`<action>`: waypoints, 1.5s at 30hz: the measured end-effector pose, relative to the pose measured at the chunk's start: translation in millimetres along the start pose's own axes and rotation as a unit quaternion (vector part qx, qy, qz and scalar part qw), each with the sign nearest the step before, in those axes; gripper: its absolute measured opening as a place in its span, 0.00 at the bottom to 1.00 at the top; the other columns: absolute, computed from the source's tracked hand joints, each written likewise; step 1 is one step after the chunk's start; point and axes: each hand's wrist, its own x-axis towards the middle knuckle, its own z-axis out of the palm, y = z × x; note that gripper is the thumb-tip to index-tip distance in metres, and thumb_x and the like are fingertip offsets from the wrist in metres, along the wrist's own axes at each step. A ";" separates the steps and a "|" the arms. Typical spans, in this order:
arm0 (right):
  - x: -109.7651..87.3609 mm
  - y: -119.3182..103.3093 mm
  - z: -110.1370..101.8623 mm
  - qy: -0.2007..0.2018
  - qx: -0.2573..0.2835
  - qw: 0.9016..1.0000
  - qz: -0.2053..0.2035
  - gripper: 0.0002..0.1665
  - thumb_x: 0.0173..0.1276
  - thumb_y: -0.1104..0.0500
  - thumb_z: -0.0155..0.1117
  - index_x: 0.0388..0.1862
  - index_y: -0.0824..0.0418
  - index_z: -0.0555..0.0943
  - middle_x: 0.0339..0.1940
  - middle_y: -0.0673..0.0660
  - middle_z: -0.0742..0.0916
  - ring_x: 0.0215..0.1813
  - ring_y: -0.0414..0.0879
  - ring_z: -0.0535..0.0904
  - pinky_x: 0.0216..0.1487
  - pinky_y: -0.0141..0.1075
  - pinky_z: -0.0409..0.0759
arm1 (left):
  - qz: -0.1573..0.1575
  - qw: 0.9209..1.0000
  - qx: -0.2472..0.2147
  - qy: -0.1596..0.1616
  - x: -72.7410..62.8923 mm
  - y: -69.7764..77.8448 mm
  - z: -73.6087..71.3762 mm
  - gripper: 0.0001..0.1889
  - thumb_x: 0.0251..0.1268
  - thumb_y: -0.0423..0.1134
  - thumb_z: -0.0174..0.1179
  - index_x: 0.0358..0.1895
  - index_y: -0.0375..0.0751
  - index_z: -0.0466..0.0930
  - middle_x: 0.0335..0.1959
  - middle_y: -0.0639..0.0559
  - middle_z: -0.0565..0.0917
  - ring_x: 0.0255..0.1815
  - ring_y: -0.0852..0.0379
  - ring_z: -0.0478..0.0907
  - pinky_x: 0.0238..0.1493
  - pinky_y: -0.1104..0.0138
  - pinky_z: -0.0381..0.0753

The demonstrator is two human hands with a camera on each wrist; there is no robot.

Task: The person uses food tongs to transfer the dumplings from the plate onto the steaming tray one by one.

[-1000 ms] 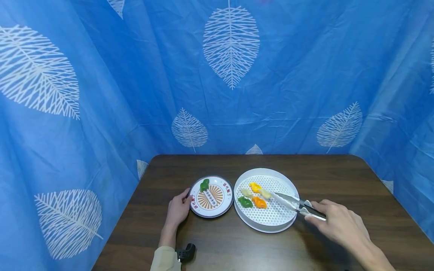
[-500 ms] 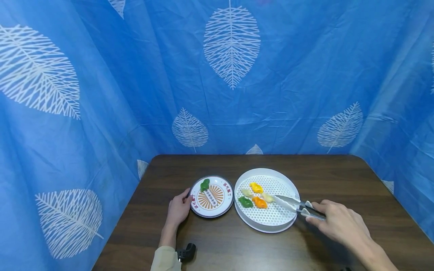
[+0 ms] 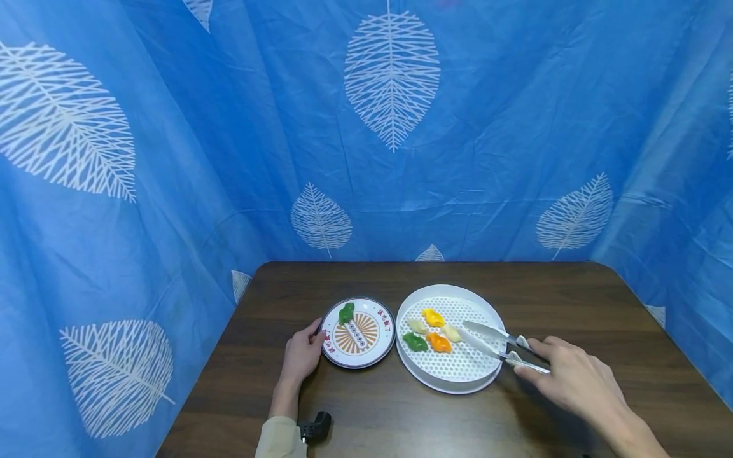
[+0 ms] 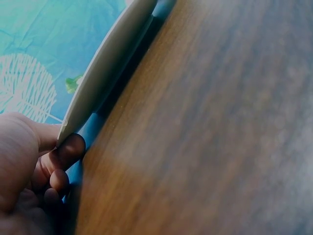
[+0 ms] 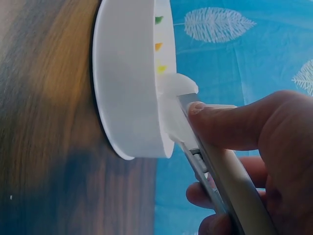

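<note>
At the left, my left hand (image 3: pixel 302 355) pinches the rim of a small printed plate (image 3: pixel 366 357), thumb above and fingertips below in the left wrist view. On that plate lies one green dumpling (image 3: pixel 346 312). My right hand (image 3: pixel 578 375) grips a pair of tongs (image 3: pixel 497 355), whose spread tips reach into a round white steamer tray (image 3: pixel 452 386). Just left of the tips sits a pale dumpling (image 3: pixel 452 334). Around it lie a yellow dumpling (image 3: pixel 432 317), an orange dumpling (image 3: pixel 439 342), a green dumpling (image 3: pixel 415 342) and a second pale one.
Plate and tray stand side by side on a dark wooden table (image 3: pixel 366 420), their rims close together. A blue curtain (image 3: pixel 487 127) with white leaf prints hangs behind and at both sides. A black device (image 3: pixel 315 427) is strapped at the left wrist.
The tongs' tips have parted from around the pale dumpling, which shifted slightly right and now lies in the tray. My left hand and the plate have stayed in place.
</note>
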 end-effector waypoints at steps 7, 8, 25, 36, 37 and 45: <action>5.4 -19.0 5.9 -0.001 0.024 1.000 0.007 0.46 0.60 0.30 0.71 0.66 0.60 0.82 0.54 0.62 0.86 0.47 0.62 0.85 0.32 0.55 0.78 | 0.007 1.000 -0.001 0.000 0.1 -0.1 -1.1 0.26 0.79 0.45 0.56 0.75 0.45 0.71 0.21 0.53 0.72 0.23 0.55 0.70 0.28 0.64 0.68; 6.5 -22.4 6.7 -0.002 0.026 1.000 0.007 0.46 0.59 0.30 0.72 0.66 0.60 0.82 0.55 0.62 0.86 0.46 0.61 0.85 0.32 0.55 0.79 | 0.004 1.000 -0.001 -0.001 -0.2 0.0 -1.0 0.26 0.79 0.46 0.56 0.76 0.46 0.71 0.21 0.53 0.72 0.22 0.55 0.70 0.28 0.64 0.68; 34.1 -76.9 22.1 0.006 0.055 0.998 -0.024 0.44 0.61 0.33 0.71 0.68 0.58 0.81 0.63 0.70 0.83 0.59 0.69 0.82 0.49 0.65 0.80 | 0.011 1.000 0.003 0.006 0.0 -1.5 -0.4 0.26 0.78 0.46 0.57 0.75 0.46 0.72 0.20 0.54 0.71 0.21 0.55 0.69 0.27 0.64 0.67; 56.5 -112.9 36.4 0.034 0.056 0.995 -0.072 0.40 0.59 0.36 0.74 0.66 0.54 0.83 0.53 0.58 0.87 0.45 0.56 0.85 0.38 0.52 0.80 | 0.010 1.000 0.006 0.004 0.7 -2.4 -1.2 0.26 0.78 0.45 0.56 0.75 0.45 0.72 0.20 0.54 0.71 0.21 0.55 0.69 0.28 0.63 0.68; 58.6 -116.4 37.9 0.034 0.057 0.995 -0.076 0.40 0.58 0.36 0.74 0.66 0.54 0.83 0.51 0.57 0.87 0.43 0.54 0.84 0.37 0.50 0.79 | 0.009 1.000 0.005 0.003 0.8 -2.0 -1.6 0.26 0.78 0.46 0.56 0.75 0.45 0.72 0.20 0.54 0.71 0.21 0.55 0.69 0.28 0.63 0.68; 73.5 -140.7 44.4 0.028 0.060 0.994 -0.089 0.38 0.58 0.36 0.74 0.65 0.52 0.83 0.47 0.55 0.87 0.38 0.51 0.82 0.34 0.48 0.77 | 0.011 1.000 0.000 -0.005 1.3 -1.1 -2.3 0.26 0.79 0.45 0.56 0.75 0.45 0.71 0.20 0.54 0.71 0.22 0.54 0.69 0.29 0.63 0.67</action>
